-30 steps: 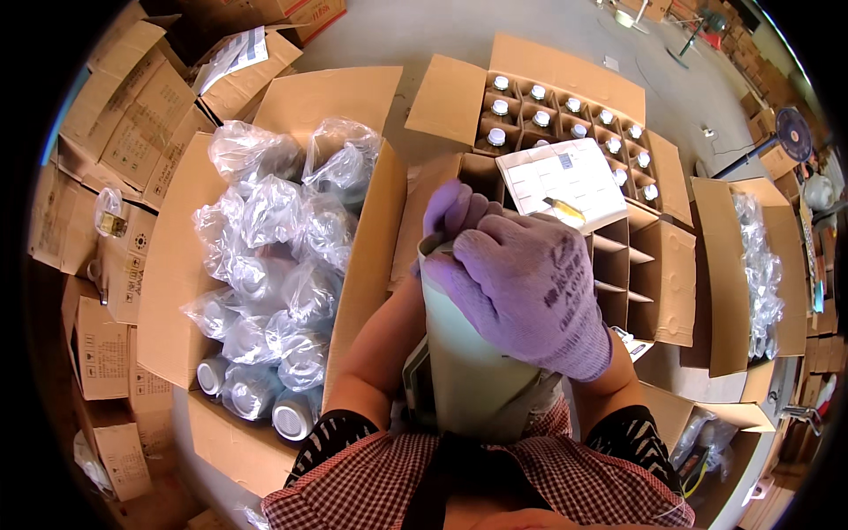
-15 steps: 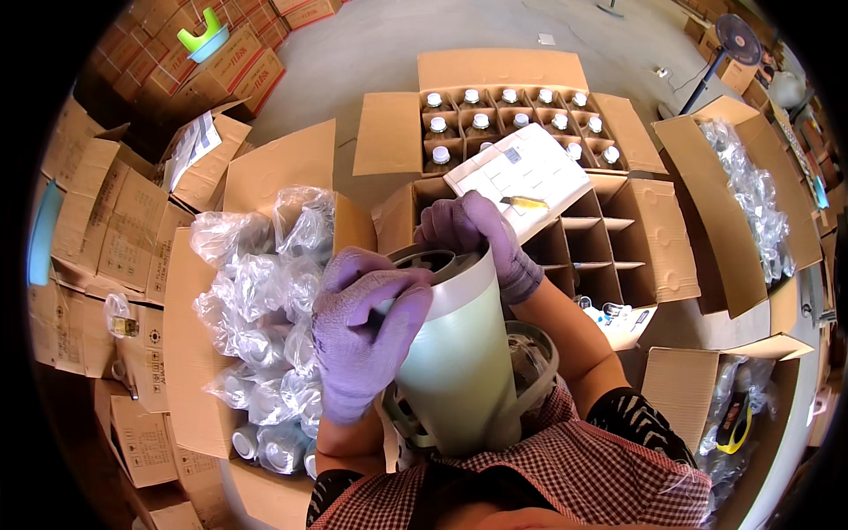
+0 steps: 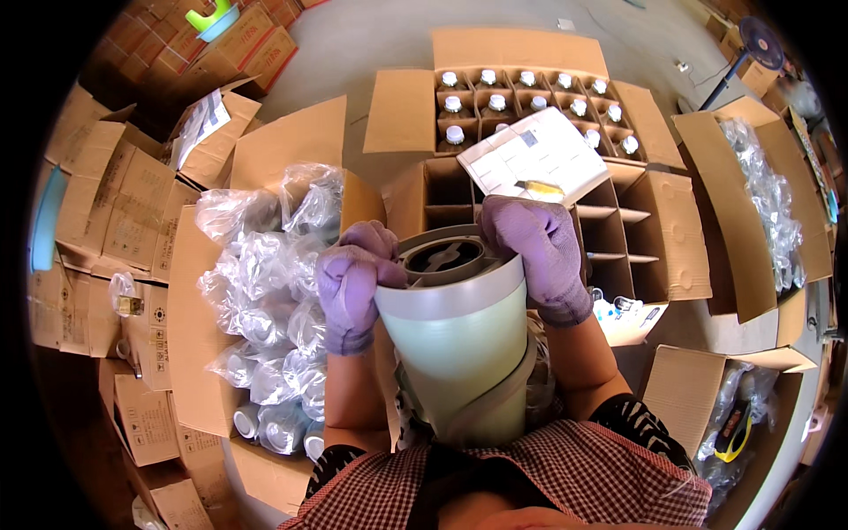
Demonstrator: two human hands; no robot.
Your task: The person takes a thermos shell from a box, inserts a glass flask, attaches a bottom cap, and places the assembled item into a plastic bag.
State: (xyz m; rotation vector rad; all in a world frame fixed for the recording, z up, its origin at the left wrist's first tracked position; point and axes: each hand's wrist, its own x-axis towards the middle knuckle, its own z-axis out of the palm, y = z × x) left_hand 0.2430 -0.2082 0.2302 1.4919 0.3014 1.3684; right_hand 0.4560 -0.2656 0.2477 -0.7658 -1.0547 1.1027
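Note:
A large pale green flask (image 3: 459,344) with a broad grey end ring stands against my checked apron. A grey strap or handle curves along its lower right side. Its upper end faces up and shows a dark round recess (image 3: 444,257). My left hand (image 3: 358,287), in a purple glove, is closed on the ring's left edge. On the opposite edge my right hand (image 3: 537,256), gloved alike, grips with curled fingers. Both thumbs are largely hidden. The flask's lower end is out of sight near my body.
To the left, a carton (image 3: 196,336) holds plastic-wrapped bottles. Ahead stands a carton (image 3: 521,55) of white-capped bottles, with a divided carton (image 3: 676,234) nearer. A white panel (image 3: 530,150) with a yellow-handled tool (image 3: 539,188) lies across both. More cartons stand right, beyond them a fan (image 3: 760,44).
The flask's upper end has tipped so its recess shows more. My right hand has moved right and slightly down around the ring; my left has moved up and curled tighter at the edge.

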